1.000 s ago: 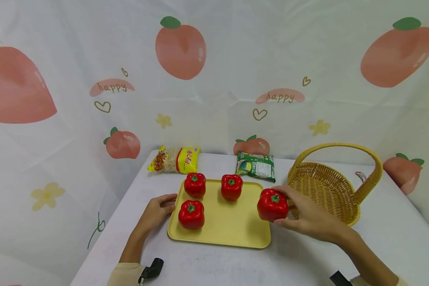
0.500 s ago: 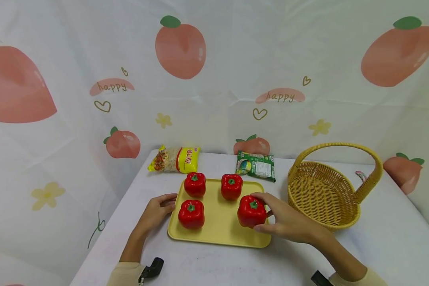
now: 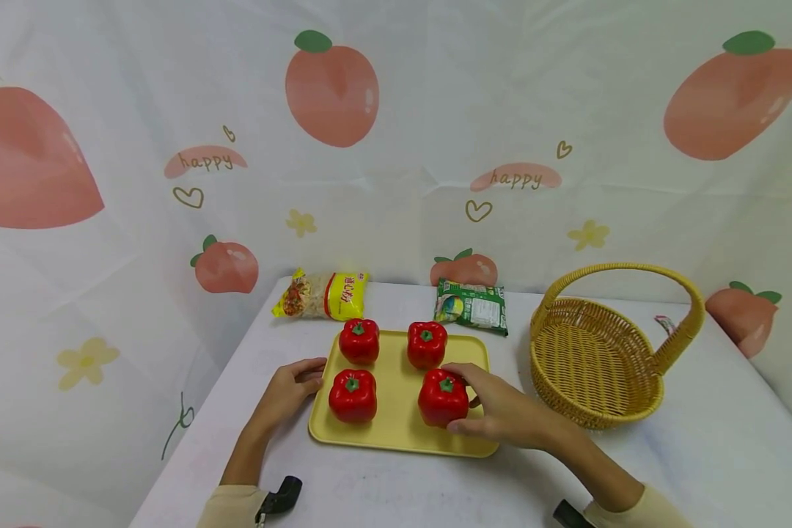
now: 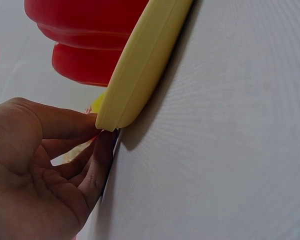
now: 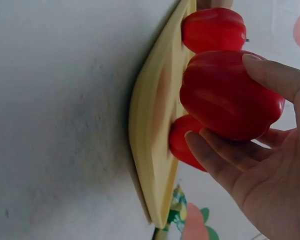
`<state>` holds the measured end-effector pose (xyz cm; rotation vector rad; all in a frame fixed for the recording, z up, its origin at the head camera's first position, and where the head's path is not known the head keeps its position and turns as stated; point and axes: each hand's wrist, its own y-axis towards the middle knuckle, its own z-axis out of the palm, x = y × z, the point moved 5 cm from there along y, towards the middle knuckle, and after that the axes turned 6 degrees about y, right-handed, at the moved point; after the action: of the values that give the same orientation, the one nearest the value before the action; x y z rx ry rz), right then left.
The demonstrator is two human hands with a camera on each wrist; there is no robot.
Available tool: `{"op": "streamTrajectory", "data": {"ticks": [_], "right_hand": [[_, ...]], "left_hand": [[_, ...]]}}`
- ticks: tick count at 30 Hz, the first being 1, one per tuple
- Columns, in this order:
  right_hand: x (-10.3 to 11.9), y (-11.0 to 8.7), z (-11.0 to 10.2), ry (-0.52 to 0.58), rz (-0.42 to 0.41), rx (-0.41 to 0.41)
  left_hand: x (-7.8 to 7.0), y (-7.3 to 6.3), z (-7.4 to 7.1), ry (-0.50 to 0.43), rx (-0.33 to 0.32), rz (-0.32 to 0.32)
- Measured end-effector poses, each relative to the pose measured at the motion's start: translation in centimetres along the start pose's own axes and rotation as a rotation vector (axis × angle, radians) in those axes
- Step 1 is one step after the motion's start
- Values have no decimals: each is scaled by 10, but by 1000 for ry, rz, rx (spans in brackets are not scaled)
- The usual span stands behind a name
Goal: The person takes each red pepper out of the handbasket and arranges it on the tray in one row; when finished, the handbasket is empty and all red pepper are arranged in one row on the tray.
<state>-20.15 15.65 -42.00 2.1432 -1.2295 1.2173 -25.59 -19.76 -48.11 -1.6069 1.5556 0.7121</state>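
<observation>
My right hand (image 3: 504, 414) grips a red bell pepper (image 3: 444, 398) low over the right front part of the yellow tray (image 3: 396, 436). In the right wrist view the thumb lies on one side of that pepper (image 5: 230, 95) and the fingers on the other; I cannot tell whether it touches the tray. Three other red bell peppers stand on the tray: one back left (image 3: 359, 342), one front left (image 3: 353, 397) and one back right (image 3: 427, 345). At the tray's left edge my left hand (image 3: 287, 392) pinches the rim, its thumb and fingers meeting there in the left wrist view (image 4: 55, 170).
Right of the tray stands a yellow wicker basket (image 3: 594, 367) with a tall arched handle. Behind the tray lie a yellow food packet (image 3: 323, 295) and a green packet (image 3: 471, 306). A patterned white cloth (image 3: 396, 220) hangs behind the table.
My right hand has carried the bell pepper leftward and down, from the tray's right edge beside the basket to over the tray. The left hand has stayed at the rim.
</observation>
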Motion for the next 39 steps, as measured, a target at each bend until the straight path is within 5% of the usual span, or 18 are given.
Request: {"op": "streamTrajectory", "data": {"ticks": [39], "right_hand": [[-6,6,11,8,53,58]], "left_hand": [[-1,-2,0,-3,-1,4]]}}
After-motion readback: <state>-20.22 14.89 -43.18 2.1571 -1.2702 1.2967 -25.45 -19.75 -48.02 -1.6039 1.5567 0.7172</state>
